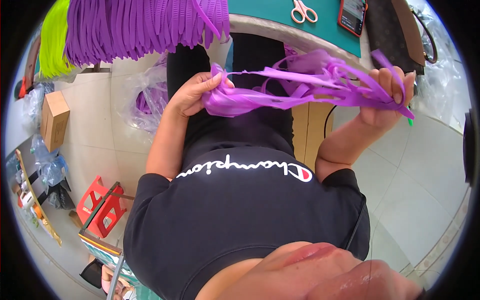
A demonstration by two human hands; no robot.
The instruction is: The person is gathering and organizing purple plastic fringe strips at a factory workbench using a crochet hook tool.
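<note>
Purple strips: your left hand pinches one end, right hand clasps the other, likely for holding them extended.

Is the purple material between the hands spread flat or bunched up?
Bunched up: the purple strips are crumpled at the left hand, with loose, overlapping lengths running to the right hand.

The tangled strips are showing bright purple, paler where they are shining. The hanging strips are carrying a deeper purple, and the fringe beside them is glowing yellow-green. The desk is showing green, the scissors pale pink. The shirt is appearing black with white lettering, the stool red, the carton brown.
</note>
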